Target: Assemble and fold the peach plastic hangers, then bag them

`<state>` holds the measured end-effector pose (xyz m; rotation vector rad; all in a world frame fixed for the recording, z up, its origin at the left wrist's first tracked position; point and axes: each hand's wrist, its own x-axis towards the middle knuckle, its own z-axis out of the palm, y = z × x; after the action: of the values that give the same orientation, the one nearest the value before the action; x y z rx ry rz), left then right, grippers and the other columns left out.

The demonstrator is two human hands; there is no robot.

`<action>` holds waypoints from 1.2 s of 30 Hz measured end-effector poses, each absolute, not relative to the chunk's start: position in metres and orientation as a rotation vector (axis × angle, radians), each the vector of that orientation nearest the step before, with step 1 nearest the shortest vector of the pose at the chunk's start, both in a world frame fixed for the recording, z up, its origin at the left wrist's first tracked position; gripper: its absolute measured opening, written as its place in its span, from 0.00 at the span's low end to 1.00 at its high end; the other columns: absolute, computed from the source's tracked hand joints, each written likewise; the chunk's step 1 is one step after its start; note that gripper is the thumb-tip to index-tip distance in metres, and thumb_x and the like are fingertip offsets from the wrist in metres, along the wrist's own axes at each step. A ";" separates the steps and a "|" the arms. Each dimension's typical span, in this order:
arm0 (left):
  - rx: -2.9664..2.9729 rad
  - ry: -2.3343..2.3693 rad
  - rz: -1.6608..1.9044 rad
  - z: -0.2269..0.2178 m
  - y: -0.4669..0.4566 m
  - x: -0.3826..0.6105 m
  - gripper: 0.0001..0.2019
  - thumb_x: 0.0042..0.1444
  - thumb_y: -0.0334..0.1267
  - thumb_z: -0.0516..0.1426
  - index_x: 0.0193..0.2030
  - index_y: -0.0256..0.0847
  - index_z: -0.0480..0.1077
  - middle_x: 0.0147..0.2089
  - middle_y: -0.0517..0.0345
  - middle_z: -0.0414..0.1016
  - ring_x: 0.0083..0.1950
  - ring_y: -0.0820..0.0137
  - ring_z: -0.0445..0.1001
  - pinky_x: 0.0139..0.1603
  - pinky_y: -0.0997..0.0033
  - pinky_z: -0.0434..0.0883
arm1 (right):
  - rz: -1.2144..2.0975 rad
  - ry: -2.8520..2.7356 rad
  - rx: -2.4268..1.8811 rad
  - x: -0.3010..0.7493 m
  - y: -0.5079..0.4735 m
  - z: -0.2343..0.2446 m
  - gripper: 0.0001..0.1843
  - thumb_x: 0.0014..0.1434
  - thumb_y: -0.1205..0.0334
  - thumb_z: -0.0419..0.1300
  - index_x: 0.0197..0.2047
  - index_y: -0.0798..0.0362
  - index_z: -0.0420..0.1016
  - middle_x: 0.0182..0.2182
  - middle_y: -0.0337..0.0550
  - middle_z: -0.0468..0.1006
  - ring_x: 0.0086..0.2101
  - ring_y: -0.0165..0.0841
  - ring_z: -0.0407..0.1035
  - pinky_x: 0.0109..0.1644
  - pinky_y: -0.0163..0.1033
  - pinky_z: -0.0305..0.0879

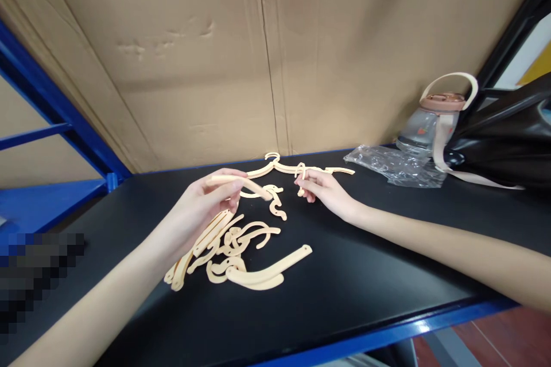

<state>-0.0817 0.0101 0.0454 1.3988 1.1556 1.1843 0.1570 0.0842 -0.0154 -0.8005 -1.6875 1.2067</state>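
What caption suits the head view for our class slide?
Left hand holds a curved strip, right hand a hook, over a black table.

Lane R of parts pile [232, 252], cardboard [189, 63] blocks rear, bottle [424, 125] crowds far R, clearance under L hand [209, 198] unclear

You are facing a brown cardboard wall [172, 92] with a dark seam [267, 51]. Before you, a black table [379, 266] with a blue edge [424, 327] is catching light; a blue frame [51, 97] is standing at left, and red floor [495, 341] is showing lower right.
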 end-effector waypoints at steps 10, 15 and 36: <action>1.329 1.086 1.389 0.051 0.010 -0.078 0.07 0.51 0.38 0.64 0.32 0.41 0.70 0.34 0.63 0.68 0.33 0.77 0.68 0.34 0.78 0.71 | 1.221 -1.692 -0.813 0.157 0.082 -0.015 0.10 0.57 0.54 0.57 0.31 0.53 0.67 0.22 0.33 0.66 0.21 0.25 0.60 0.27 0.34 0.60; 1.457 1.111 1.141 0.050 0.005 -0.073 0.09 0.55 0.42 0.61 0.37 0.42 0.66 0.32 0.64 0.72 0.16 0.83 0.60 0.16 0.81 0.61 | 1.113 -1.717 -0.814 0.158 0.078 -0.013 0.06 0.58 0.59 0.54 0.33 0.52 0.66 0.24 0.33 0.65 0.23 0.26 0.62 0.29 0.35 0.62; 2.382 1.355 0.699 0.035 0.003 -0.067 0.08 0.64 0.44 0.49 0.43 0.44 0.65 0.38 0.61 0.73 0.37 0.68 0.73 0.36 0.72 0.67 | 0.697 -2.040 -0.650 0.155 0.061 -0.006 0.08 0.64 0.59 0.54 0.38 0.50 0.73 0.39 0.42 0.77 0.40 0.35 0.71 0.42 0.41 0.67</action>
<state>-0.0667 0.0030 0.0349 2.3815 1.3547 0.6986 0.1554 0.0607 -0.0057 -0.6501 -2.0403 0.6974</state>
